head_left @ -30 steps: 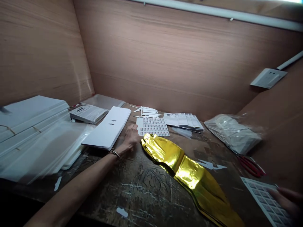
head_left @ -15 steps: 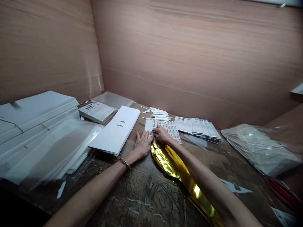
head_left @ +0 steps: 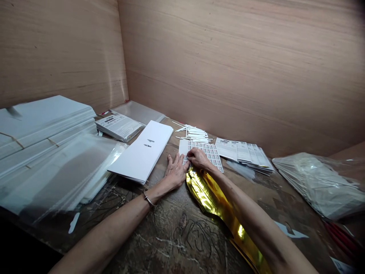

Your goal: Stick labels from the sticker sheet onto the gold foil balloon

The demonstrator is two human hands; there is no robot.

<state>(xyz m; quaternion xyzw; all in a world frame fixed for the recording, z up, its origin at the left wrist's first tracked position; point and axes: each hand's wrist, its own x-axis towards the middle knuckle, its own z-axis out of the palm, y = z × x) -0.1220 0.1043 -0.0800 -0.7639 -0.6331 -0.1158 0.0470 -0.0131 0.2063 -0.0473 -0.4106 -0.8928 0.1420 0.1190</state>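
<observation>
My left hand (head_left: 177,170) lies flat on the table with its fingers stretched out, the tips at the near left edge of a sheet of small printed stickers (head_left: 213,156). Over that sheet my right hand (head_left: 200,158) is closed in a pinch; what is between the fingertips is too small to make out. A shiny gold foil piece (head_left: 203,194) runs from just below both hands toward me, partly under my right forearm. To the left of my left hand is a stack of white cards (head_left: 142,152) with two small dark marks on top.
White paper strips (head_left: 196,134) lie loose behind the sticker sheet. Printed cards (head_left: 242,152) fan out to its right, with a clear bag of white sheets (head_left: 322,182) beyond. Large white stacks (head_left: 51,114) and clear plastic sleeves (head_left: 71,167) fill the left. Wooden walls (head_left: 228,68) rise behind.
The camera view has shifted slightly, so everything sits a little differently in the picture. Both hands stay at the sticker sheet, with only slight finger movement.
</observation>
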